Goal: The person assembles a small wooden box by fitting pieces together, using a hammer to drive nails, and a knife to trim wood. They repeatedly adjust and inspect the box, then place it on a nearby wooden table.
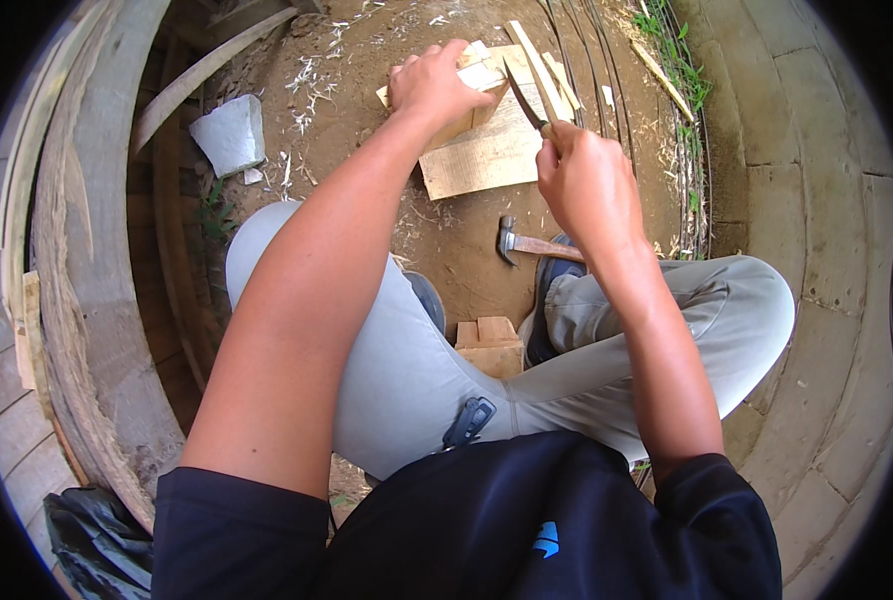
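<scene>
Head view: at lower left we see crumpled black plastic (96, 540), cut off by the dark rim; whether it is a bag with anything in it, we cannot tell. Our left hand (434, 88) is clasped over a wood block (471, 122), which lies on a board (496, 162) ahead of us; the hand hides much of the block. Our right hand (588, 180) is closed around a knife (523, 100), its handle mostly hidden in the fist, its blade pointing away and a little left, beside the block. We cannot tell whether the two touch. Our left forearm (341, 230) reaches up and rightward; our right forearm (656, 330) slants up and leftward. A hammer (541, 246) lies on the dirt (446, 240) near our right shoe (539, 318), its handle's end hidden by the right forearm.
</scene>
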{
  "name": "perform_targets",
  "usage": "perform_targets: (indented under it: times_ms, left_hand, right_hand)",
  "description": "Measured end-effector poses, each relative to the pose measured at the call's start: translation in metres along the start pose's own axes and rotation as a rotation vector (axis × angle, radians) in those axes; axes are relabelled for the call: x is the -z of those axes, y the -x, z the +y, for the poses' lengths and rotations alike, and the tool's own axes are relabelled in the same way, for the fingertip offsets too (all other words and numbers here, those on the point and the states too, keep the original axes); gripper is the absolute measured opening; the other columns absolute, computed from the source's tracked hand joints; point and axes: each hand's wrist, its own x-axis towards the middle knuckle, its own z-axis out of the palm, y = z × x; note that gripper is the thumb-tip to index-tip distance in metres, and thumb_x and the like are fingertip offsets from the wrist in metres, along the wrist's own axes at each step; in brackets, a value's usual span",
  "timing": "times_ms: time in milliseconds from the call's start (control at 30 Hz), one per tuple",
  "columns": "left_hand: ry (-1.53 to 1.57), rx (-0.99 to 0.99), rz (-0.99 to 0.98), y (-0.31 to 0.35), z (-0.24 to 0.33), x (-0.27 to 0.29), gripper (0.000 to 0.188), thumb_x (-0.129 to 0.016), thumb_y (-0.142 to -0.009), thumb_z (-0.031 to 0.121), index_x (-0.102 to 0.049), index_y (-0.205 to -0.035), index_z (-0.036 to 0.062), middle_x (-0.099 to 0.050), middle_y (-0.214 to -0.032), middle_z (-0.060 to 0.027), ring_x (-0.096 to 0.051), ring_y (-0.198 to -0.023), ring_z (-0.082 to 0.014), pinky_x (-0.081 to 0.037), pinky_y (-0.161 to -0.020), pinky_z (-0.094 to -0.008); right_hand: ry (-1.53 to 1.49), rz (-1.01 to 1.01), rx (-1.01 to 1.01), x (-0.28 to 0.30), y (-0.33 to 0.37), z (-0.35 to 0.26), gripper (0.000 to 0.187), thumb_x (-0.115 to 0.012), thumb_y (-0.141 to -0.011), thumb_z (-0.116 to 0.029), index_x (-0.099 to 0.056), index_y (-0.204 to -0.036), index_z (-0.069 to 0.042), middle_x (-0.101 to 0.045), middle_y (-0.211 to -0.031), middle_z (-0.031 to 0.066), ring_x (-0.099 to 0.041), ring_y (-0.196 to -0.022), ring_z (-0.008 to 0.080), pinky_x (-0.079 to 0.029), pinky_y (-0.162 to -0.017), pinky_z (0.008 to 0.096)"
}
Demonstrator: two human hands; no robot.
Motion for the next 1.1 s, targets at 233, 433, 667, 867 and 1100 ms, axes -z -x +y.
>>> perform_targets:
  times_ms: [233, 433, 667, 867, 1100]
  left_hand:
    - [0.013, -0.011, 0.018, 0.0013, 0.0000, -0.0008, 0.088, -0.087, -0.068, 0.058, -0.056, -0.143, 0.0241, -0.064, -0.135, -0.0061, -0.060, -0.126, -0.0269, -0.044, -0.109, -0.0425]
    - [0.011, -0.009, 0.012, 0.0014, 0.0004, 0.0002, 0.086, -0.086, -0.069, 0.057, -0.056, -0.143, 0.0239, -0.065, -0.134, -0.0060, -0.060, -0.125, -0.0267, -0.044, -0.109, -0.0423]
    - [0.033, -0.009, 0.023, 0.0011, -0.0014, -0.0014, 0.089, -0.088, -0.067, 0.055, -0.055, -0.144, 0.0247, -0.066, -0.134, -0.0056, -0.061, -0.125, -0.0290, -0.044, -0.109, -0.0473]
    - [0.013, -0.011, 0.019, 0.0011, 0.0003, -0.0007, 0.089, -0.087, -0.068, 0.058, -0.055, -0.144, 0.0241, -0.065, -0.134, -0.0058, -0.060, -0.125, -0.0272, -0.044, -0.109, -0.0438]
    - [0.004, -0.001, 0.004, 0.0005, 0.0006, -0.0011, 0.088, -0.087, -0.068, 0.058, -0.056, -0.143, 0.0238, -0.065, -0.135, -0.0060, -0.060, -0.125, -0.0266, -0.044, -0.109, -0.0428]
  right_hand:
    - [0.002, -0.030, -0.023, 0.0047, 0.0013, -0.0042, 0.023, -0.059, -0.093, -0.015, -0.071, -0.085, 0.003, -0.068, -0.078, 0.0309, -0.070, -0.077, 0.0482, -0.057, -0.073, 0.0547]
    - [-0.030, -0.008, 0.007, 0.0030, 0.0026, -0.0032, 0.023, -0.059, -0.093, -0.014, -0.069, -0.084, 0.004, -0.068, -0.077, 0.0308, -0.070, -0.076, 0.0480, -0.057, -0.072, 0.0542]
    - [-0.048, -0.008, 0.003, 0.0035, 0.0035, -0.0060, 0.022, -0.058, -0.094, -0.013, -0.069, -0.085, 0.004, -0.068, -0.076, 0.0309, -0.070, -0.075, 0.0482, -0.057, -0.071, 0.0542]
    - [-0.048, -0.010, -0.001, 0.0016, 0.0031, -0.0014, 0.022, -0.058, -0.094, -0.013, -0.069, -0.084, 0.004, -0.068, -0.076, 0.0309, -0.070, -0.076, 0.0480, -0.057, -0.071, 0.0541]
    - [-0.047, 0.007, 0.016, 0.0012, 0.0041, -0.0009, 0.022, -0.058, -0.094, -0.013, -0.068, -0.083, 0.004, -0.067, -0.075, 0.0305, -0.070, -0.075, 0.0474, -0.057, -0.070, 0.0535]
